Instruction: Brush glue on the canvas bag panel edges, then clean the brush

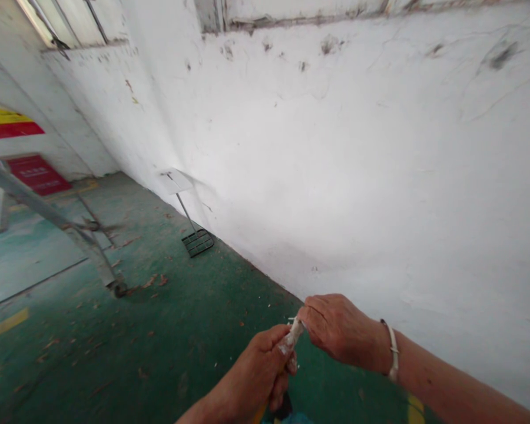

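My left hand is closed around a small whitish piece with a ragged look; its exact kind I cannot make out. White residue coats the left thumb and fingertips. At the other end of the piece, the fingers of my right hand are pinched together on it. A pale bracelet circles the right wrist. Small white flecks show around both hands against the green floor. Below the left hand, a bit of something yellow peeks in at the bottom edge, mostly hidden.
A scuffed white wall rises close on the right. Against it stands a thin pole with a white plate and a black grid base. A metal frame leg on a caster, dry leaves and a red board are at left.
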`<state>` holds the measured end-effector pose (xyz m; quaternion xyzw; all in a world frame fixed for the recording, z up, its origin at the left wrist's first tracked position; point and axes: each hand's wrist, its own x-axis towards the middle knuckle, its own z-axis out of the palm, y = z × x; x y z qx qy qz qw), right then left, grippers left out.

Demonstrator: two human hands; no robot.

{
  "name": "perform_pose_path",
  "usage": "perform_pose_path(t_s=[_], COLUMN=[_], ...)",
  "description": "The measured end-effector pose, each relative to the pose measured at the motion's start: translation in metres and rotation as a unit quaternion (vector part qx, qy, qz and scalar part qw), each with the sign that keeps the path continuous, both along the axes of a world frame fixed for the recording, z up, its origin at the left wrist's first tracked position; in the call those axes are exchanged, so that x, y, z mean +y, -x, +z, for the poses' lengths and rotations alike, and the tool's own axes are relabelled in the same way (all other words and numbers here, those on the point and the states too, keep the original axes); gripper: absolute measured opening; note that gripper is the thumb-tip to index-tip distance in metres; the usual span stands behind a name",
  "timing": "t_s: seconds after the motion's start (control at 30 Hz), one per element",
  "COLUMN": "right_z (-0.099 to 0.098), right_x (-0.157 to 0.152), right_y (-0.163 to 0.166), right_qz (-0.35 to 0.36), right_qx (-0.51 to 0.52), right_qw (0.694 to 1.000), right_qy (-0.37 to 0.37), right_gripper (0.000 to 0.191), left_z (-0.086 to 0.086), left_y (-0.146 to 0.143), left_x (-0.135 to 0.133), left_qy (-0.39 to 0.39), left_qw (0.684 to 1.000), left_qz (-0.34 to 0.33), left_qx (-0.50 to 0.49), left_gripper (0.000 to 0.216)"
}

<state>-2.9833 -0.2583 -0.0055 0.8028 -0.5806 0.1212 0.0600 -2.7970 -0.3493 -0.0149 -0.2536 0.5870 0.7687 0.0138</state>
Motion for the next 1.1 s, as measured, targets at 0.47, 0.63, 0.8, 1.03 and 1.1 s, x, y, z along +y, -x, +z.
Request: perform_pose_path(t_s=[0.47, 0.63, 0.8, 1.03, 1.1], right_z=[-0.013, 0.004, -0.005, -0.068, -0.08], right_x=[-0.004, 0.009, 0.01, 0.007, 0.007], right_y=[0.048, 0.035, -0.006, -0.064, -0.082], right_qz=[-0.185, -0.244, -0.281, -0.281, -0.285], right_qx=[-0.052, -0.253, -0.541, -0.733, -0.757], right_qw=[0.977, 0.932, 0.792, 0.618, 0.587], right_qy=[0.088, 0.082, 0.023, 0.045, 0.039], right_gripper=[0.017, 0.01, 0.028, 0.04, 0.041], left_z=[0.002, -0.004, 0.004, 0.002, -0.002], left_y=[-0.01, -0.013, -0.004, 0.01, 0.014], left_x=[-0.001, -0.004, -0.006, -0.003, 0.0], left_qy=[0.001, 0.027, 0.021, 0.053, 0.046], left_qw=[0.999, 1.0, 0.997, 0.983, 0.981], left_qz=[-0.035, -0.001, 0.042, 0.136, 0.157], left_qx=[-0.035, 0.012, 0.066, 0.109, 0.102], left_gripper=[0.041, 0.04, 0.042, 0.042, 0.039])
